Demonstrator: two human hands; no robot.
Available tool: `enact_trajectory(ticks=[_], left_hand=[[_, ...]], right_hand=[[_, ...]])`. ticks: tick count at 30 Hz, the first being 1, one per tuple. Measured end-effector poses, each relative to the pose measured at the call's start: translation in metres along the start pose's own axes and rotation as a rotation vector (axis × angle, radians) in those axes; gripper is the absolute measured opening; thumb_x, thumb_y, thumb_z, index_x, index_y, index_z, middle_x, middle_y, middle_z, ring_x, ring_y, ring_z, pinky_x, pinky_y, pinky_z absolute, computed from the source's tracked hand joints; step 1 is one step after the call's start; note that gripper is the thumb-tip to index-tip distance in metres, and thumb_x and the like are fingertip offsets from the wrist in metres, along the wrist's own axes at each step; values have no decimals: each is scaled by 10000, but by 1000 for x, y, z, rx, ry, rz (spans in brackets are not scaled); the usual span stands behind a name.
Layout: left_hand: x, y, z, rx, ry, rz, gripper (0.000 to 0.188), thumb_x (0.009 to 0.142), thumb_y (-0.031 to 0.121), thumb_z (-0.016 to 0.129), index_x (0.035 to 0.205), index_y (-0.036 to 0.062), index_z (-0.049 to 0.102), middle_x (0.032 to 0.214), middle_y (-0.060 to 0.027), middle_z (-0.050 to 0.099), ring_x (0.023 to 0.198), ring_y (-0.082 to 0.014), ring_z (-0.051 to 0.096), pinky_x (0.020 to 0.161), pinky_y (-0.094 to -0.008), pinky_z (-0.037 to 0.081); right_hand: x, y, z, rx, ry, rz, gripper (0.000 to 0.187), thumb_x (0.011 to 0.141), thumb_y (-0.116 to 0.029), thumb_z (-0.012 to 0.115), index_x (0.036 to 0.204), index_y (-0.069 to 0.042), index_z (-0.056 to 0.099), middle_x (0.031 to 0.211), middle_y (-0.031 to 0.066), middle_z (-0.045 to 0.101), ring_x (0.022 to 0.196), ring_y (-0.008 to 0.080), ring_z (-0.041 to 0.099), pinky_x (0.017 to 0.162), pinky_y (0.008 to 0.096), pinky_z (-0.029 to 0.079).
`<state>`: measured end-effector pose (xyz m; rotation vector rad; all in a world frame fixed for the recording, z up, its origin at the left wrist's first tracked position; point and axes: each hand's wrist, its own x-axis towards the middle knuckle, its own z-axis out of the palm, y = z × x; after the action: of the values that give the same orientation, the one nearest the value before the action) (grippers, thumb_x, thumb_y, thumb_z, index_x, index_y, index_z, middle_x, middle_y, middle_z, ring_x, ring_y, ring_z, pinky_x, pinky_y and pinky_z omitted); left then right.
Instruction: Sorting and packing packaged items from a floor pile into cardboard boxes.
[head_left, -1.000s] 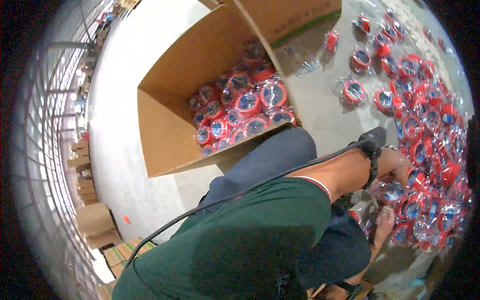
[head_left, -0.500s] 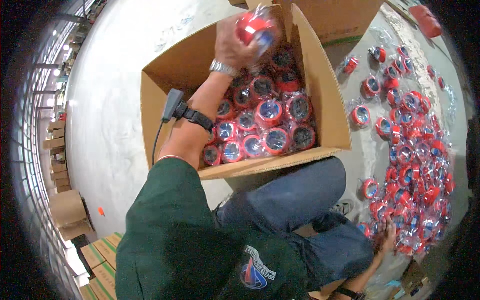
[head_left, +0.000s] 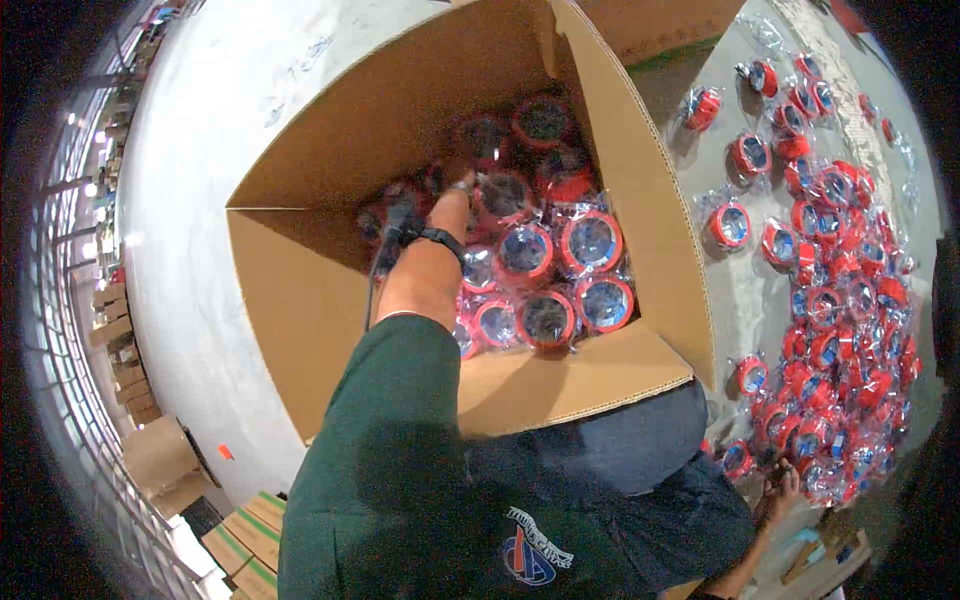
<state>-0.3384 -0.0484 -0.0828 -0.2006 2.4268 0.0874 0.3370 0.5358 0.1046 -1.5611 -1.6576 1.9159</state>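
Note:
My left hand (head_left: 455, 180) reaches deep into an open cardboard box (head_left: 575, 390). Its fingers are lost in the shadow among wrapped rolls, so whether it holds one cannot be seen. Inside the box, red tape rolls (head_left: 525, 250) in clear plastic lie in layers, their round cores facing up. Low on the right, my right hand (head_left: 785, 485) rests at the near edge of a big heap of the same tape rolls (head_left: 825, 350) on the floor. Its fingers look slightly bent and apart, touching the heap, with no roll plainly in them.
Another cardboard box (head_left: 670, 30) stands beyond the open one. Loose wrapped rolls (head_left: 752, 153) lie scattered between the box and the heap. Stacked cartons (head_left: 245, 540) with green stripes are at the lower left. A small orange-red piece (head_left: 226, 452) lies on the pale floor.
My left hand, holding a wrapped tape roll above the box's far side, has gone down inside toward the left. My right hand stays by the heap, its fingers now more bent. The view has shifted.

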Motion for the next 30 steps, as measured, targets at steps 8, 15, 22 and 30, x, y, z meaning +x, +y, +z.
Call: enact_trajectory(ticks=[8, 15, 22, 30], left_hand=[[-14, 15, -48, -88, 270, -115, 436, 769, 282, 656, 1129, 52, 568, 1071, -237, 586, 990, -398, 558, 869, -425, 459], [-133, 95, -26, -138, 556, 907, 347, 767, 249, 663, 1054, 68, 591, 957, -228, 614, 893, -389, 584, 790, -448, 476], [-109, 129, -11, 82, 258, 911, 253, 834, 274, 560, 993, 78, 580, 922, -200, 619, 832, -394, 601, 712, -468, 493], [-111, 132, 3, 170, 275, 1106, 230, 857, 282, 519, 887, 55, 535, 799, -208, 610, 747, -404, 595, 640, -498, 472]], right_hand=[[-8, -27, 49, -111, 62, 10, 260, 899, -211, 565, 1097, -42, 548, 1070, 57, 608, 984, 158, 567, 798, 259, 454], [-3, -17, 44, -291, -8, -160, 209, 927, -181, 515, 1081, -47, 560, 993, 32, 613, 848, 127, 597, 647, 216, 464], [-3, -10, 33, -21, -67, -61, 234, 926, -174, 507, 1113, -39, 547, 1086, 59, 602, 949, 153, 584, 758, 252, 482], [-1, 22, -1, 156, 16, -29, 262, 916, -186, 529, 1127, -31, 534, 1103, 66, 595, 985, 162, 575, 782, 268, 479]])
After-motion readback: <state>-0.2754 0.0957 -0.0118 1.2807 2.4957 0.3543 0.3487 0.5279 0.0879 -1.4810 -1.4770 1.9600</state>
